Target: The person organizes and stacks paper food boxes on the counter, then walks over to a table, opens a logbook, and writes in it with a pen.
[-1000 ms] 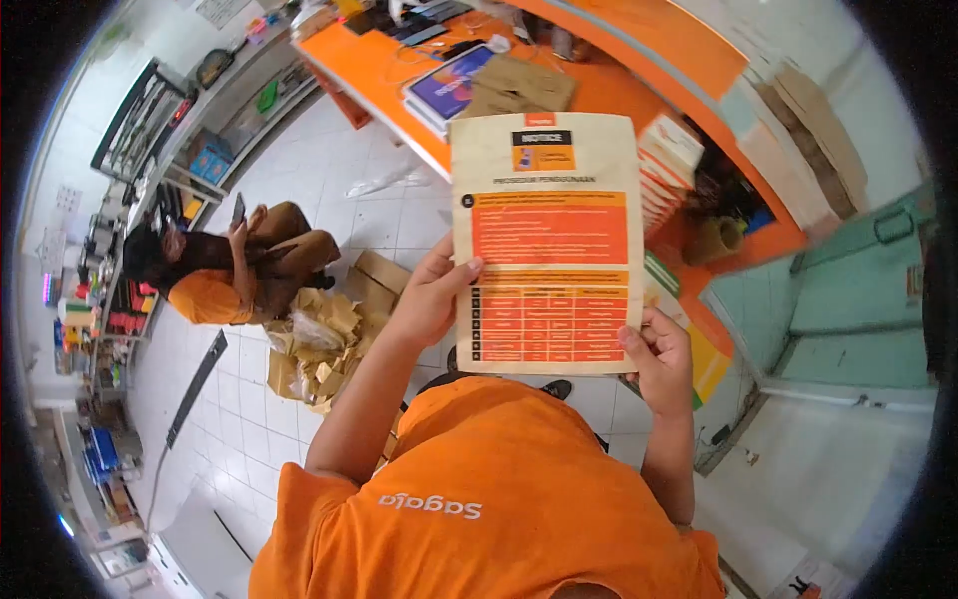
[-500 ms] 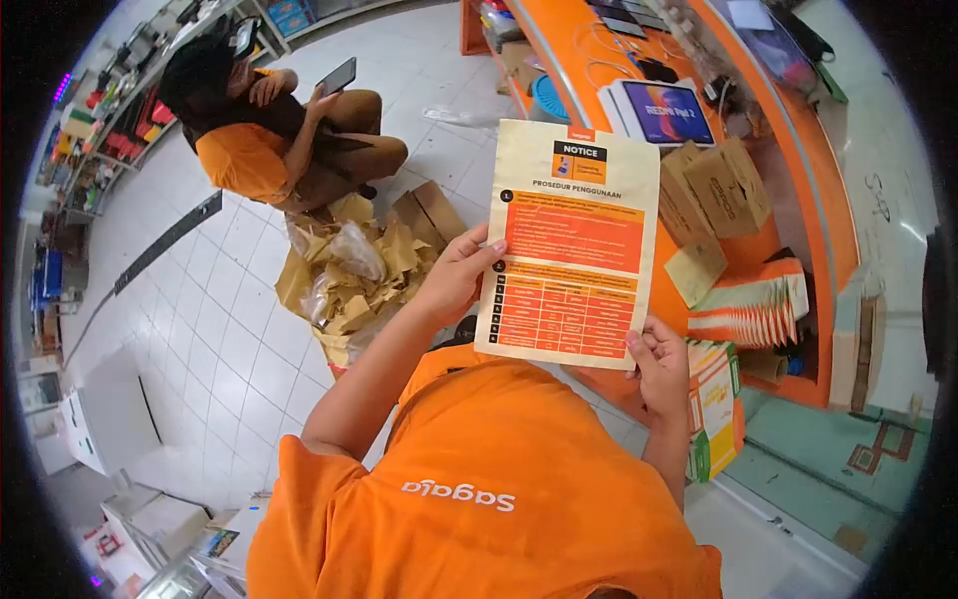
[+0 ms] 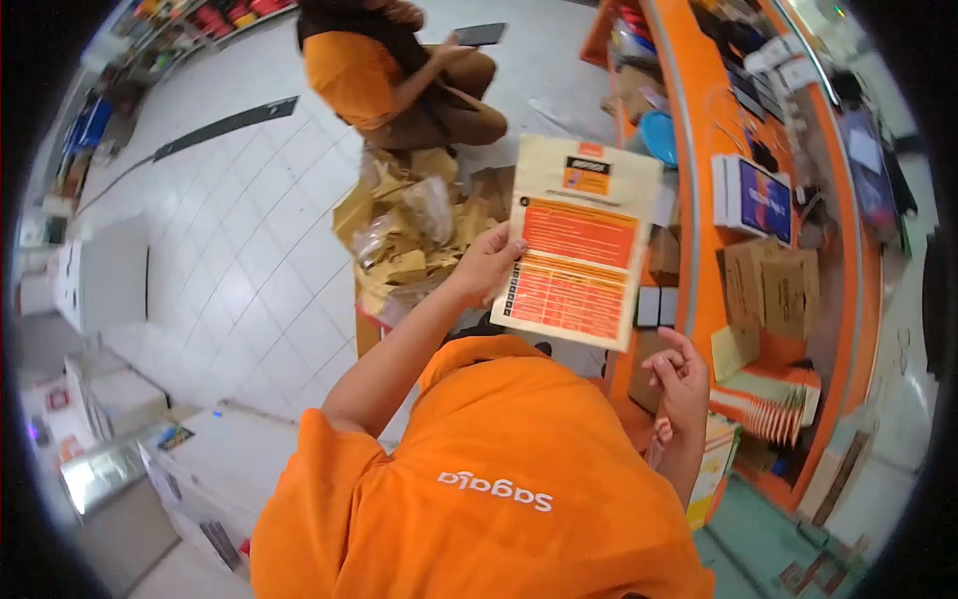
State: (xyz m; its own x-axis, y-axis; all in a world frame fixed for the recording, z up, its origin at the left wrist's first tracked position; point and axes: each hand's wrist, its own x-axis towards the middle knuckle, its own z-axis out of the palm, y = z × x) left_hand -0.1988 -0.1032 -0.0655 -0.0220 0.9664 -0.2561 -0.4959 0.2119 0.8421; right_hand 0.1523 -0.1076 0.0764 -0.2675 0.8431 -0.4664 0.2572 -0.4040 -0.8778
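Note:
A cream notice sheet (image 3: 579, 245) with orange and red printed blocks hangs in front of my chest, tilted slightly. My left hand (image 3: 489, 265) grips its left edge, thumb on the printed face. Just off the sheet's lower right corner is my right hand (image 3: 679, 374), apart from the paper, with its index finger stretched out and the other fingers loosely curled, holding nothing. Behind the sheet to the left lies a heap of crumpled brown paper (image 3: 404, 265) with clear plastic in it.
A person (image 3: 399, 75) in an orange top sits at the upper middle holding a tablet (image 3: 480, 35). On the right, an orange desk (image 3: 699, 290) bears a boxed tablet (image 3: 764, 202), a cardboard box (image 3: 788, 290) and a stack of folded cards (image 3: 768, 404). White cabinets (image 3: 100, 280) stand left.
My right hand has let go of the sheet and opened beside it. The view has turned, so the desk, person and paper heap have shifted; my left hand keeps its hold.

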